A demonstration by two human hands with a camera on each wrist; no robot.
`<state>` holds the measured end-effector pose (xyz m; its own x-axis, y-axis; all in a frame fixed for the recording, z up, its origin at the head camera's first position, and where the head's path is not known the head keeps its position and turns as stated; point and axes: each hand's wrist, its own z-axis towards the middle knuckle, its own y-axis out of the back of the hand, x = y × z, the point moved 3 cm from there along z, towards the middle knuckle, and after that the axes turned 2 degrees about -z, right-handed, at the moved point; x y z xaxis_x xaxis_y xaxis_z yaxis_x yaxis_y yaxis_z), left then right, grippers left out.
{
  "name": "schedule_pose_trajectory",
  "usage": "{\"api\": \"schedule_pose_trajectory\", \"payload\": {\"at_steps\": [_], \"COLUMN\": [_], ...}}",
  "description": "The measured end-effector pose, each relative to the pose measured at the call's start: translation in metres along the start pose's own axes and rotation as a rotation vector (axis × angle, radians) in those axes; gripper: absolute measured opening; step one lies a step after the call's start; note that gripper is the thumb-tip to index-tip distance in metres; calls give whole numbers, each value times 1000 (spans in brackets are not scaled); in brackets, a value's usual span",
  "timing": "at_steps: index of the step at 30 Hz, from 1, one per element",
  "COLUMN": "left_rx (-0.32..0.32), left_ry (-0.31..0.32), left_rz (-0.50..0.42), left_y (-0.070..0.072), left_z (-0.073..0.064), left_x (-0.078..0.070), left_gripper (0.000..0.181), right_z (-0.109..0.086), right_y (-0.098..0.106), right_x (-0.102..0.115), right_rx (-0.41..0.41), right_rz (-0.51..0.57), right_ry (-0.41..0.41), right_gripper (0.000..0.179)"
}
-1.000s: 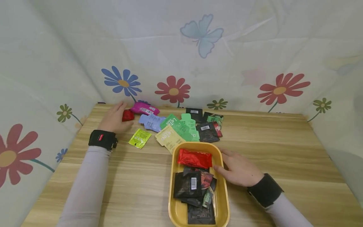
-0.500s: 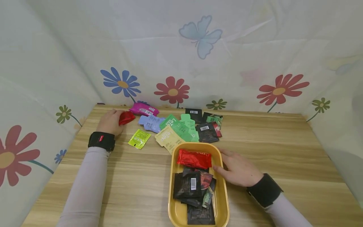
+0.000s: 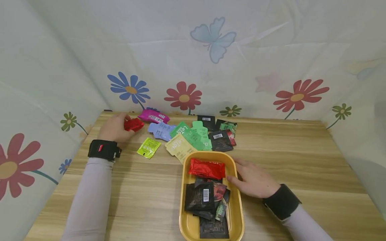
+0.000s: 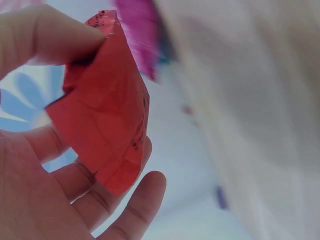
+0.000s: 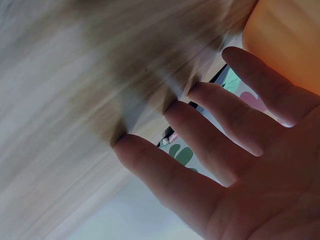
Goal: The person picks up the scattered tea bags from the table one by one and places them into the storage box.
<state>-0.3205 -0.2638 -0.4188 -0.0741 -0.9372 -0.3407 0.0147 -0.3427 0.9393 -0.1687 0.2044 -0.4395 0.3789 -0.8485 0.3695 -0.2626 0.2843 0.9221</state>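
Pale, creased sheeting (image 3: 150, 40) hangs behind the table (image 3: 301, 160) and along both its sides, with soft folds running down the left corner. Its print shows a light-blue butterfly (image 3: 214, 39) high up, a faint pink star (image 3: 268, 81), and a low row of daisies, among them a blue daisy (image 3: 131, 89) and a red daisy (image 3: 297, 97). The table has a light, streaky wood-grain top. Soft light leaves a narrow glare right of the butterfly and greyer shade at lower right.

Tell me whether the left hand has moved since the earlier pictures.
Yes. In the head view, the left hand has shifted slightly left, away from the magenta packet, which stayed put.
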Motion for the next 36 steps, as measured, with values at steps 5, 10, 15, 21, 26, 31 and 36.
{"api": "schedule_pose_trajectory", "payload": {"at_steps": [5, 10, 15, 21, 26, 31, 36], "left_rx": [-41, -42, -54, -63, -67, -31, 33], "left_ry": [-155, -306, -461, -615, -723, -788, -838], "left_rz": [-29, -67, -101, -162, -219, -267, -252], "left_y": [14, 14, 4, -5, -14, -22, -29], "left_z": [-8, -22, -38, -62, -77, -90, -100], "left_x": [-39, -85, -126, -166, -188, -206, -216], "left_gripper": [58, 61, 59, 57, 51, 51, 79], "right_z": [-1, -1, -1, 0, 1, 1, 1], "right_y": [1, 1, 0, -1, -1, -1, 0], "right_x": [1, 1, 1, 0, -1, 0, 0], "right_rx": [-2, -2, -3, -6, -1, -6, -9], "right_rz": [-1, 0, -5, -11, -11, -16, -16], "right_ry": [0, -6, -7, -5, -5, -4, -1], "right_gripper": [67, 66, 67, 67, 66, 65, 67]}}
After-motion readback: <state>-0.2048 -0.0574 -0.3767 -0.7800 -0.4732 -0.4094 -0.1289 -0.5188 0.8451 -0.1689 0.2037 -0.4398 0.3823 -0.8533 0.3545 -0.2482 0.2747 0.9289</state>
